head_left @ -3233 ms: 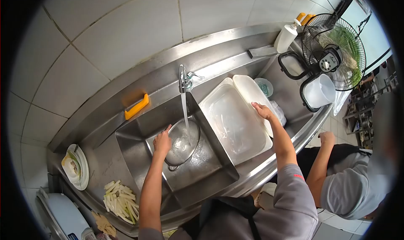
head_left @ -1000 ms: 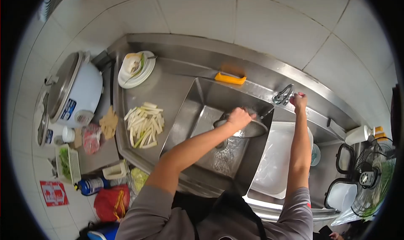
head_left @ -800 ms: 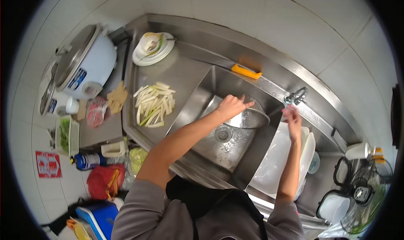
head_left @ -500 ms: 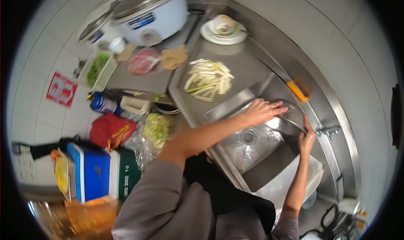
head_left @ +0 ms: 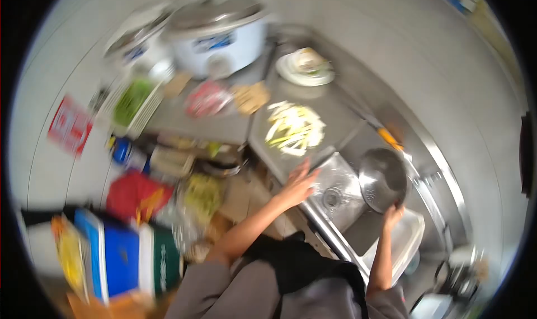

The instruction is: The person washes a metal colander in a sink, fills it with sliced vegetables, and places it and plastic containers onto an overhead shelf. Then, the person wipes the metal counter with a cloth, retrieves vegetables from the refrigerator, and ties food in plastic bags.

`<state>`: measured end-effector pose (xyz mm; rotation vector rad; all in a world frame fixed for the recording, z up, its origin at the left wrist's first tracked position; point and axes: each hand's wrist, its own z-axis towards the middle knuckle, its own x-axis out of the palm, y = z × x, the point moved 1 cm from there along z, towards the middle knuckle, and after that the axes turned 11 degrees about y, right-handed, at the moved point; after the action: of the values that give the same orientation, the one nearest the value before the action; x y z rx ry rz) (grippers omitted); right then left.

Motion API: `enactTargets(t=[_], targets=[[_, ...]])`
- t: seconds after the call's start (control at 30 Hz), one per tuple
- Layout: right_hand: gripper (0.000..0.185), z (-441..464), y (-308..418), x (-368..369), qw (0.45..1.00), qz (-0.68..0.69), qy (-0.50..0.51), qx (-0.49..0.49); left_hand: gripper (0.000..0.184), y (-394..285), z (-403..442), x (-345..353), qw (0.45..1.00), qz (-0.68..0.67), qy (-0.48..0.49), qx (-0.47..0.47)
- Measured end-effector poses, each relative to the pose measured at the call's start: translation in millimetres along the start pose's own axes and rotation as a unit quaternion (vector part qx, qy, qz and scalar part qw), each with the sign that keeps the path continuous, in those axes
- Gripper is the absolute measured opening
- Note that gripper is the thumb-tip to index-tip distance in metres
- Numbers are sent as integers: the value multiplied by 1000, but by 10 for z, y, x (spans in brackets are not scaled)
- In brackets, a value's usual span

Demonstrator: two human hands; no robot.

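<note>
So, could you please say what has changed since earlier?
The left hand let go of the metal bowl and moved toward the near edge of the sink; the right hand has left the tap and grips the bowl's rim. No water runs now. Vegetable strips and plates stayed put.

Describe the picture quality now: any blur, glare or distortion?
Head view: blur leaves the blue label on the lidded cooker unreadable; head view: glare whitens the pale cut strips and glints off the metal bowl; head view: distortion bows the steel counter, and the corners go black.
</note>
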<state>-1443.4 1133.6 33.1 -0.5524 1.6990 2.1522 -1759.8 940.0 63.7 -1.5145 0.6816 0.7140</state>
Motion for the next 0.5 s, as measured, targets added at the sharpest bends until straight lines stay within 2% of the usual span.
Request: enactTargets(t=[0.07,0.1,0.13,0.2,0.23,0.27,0.3,0.33,0.4,0.43,0.5], targets=[[67,-217,604,-98,974,-157,-15,-161,59,86,-119,-18,998,16,-15,57],[70,-337,808,-124,962,-205,-3,-183,58,88,-150,-32,998,-6,4,69],[70,-459,1053,-108,965,-211,-28,-156,58,82,-180,-41,996,-25,26,75],[69,-603,1017,-17,969,-140,-125,-162,65,81,-183,16,992,-11,60,109],[68,-650,974,54,972,-97,-122,-177,68,7,-166,13,992,3,56,114],[68,-723,973,68,973,-53,-110,-197,71,-103,-204,-7,993,12,48,110],[66,-799,1067,-16,972,-133,-32,-192,74,-218,-218,-34,994,18,38,100],[65,-886,1168,-92,960,-209,53,-179,77,-341,-176,-66,991,15,18,131],[61,-1045,1328,-94,932,-309,91,-163,82,-593,-102,-131,983,11,-15,181],[62,-1126,1352,-112,929,-335,51,-150,83,-766,-92,-191,981,26,-13,192],[67,-1214,1305,-196,964,-231,-53,-121,83,-922,11,-157,974,14,-3,226]])
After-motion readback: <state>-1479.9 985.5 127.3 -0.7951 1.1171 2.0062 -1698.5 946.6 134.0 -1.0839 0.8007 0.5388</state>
